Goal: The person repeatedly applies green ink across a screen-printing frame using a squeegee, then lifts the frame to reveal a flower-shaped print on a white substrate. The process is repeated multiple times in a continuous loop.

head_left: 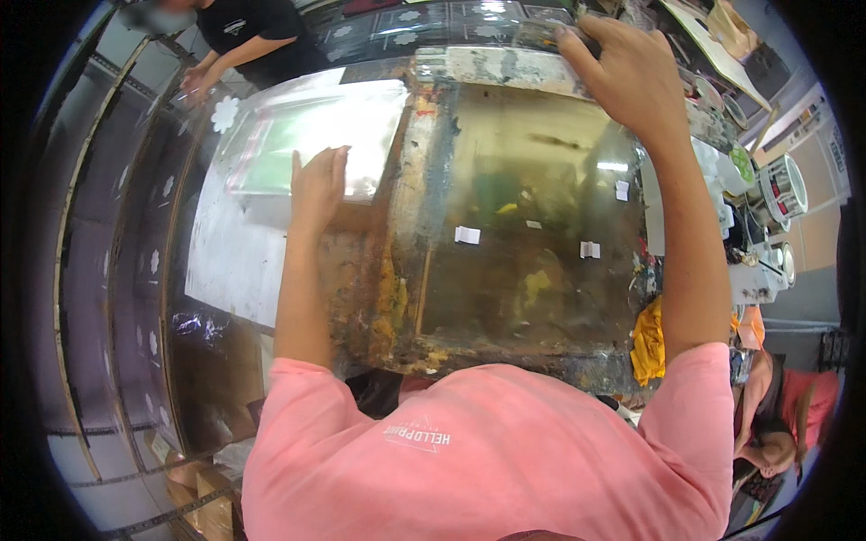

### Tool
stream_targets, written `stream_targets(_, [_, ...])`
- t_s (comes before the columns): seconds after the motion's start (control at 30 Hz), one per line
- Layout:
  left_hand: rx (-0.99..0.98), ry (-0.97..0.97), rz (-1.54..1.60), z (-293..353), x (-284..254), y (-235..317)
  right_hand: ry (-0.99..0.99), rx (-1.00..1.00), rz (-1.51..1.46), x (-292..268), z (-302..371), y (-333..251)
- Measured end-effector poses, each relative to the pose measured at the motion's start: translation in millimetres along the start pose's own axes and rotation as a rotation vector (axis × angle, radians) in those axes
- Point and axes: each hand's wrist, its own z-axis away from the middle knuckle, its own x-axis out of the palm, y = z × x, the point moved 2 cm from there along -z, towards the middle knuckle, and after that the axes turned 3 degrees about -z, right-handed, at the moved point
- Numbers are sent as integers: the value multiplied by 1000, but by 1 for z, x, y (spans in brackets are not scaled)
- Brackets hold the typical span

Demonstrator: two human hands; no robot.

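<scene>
My left hand (317, 187) has its thumb and fingers apart at the near edge of a clear plastic sheet or bag (365, 135), shiny with a pale green patch; whether it pinches the edge is unclear. Farther off on the right, my right hand (631, 77) curls at the far end of a paint-stained board (505, 65). What its fingers close around is hidden. Between my arms lies a glossy, brownish glass-like panel (505, 288) with small white paper pieces (467, 235) on it.
White paper (230, 257) lies left, under the plastic. A yellow cloth (648, 343) hangs at the panel's near right corner. Tubs and cans (783, 185) crowd the right side. A person in black (253, 36) stands far left; another crouches (785, 406) right. Racks line the left.
</scene>
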Motion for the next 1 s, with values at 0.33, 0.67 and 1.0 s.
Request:
stream_targets(0.33, [476, -313, 60, 60, 142, 227, 23, 14, -47, -6, -5, 0])
stream_targets(0.67, [617, -308, 129, 67, 179, 298, 66, -1, -103, -1, -13, 9])
stream_targets(1.0, [638, -244, 151, 71, 174, 298, 37, 21, -36, -3, -19, 7])
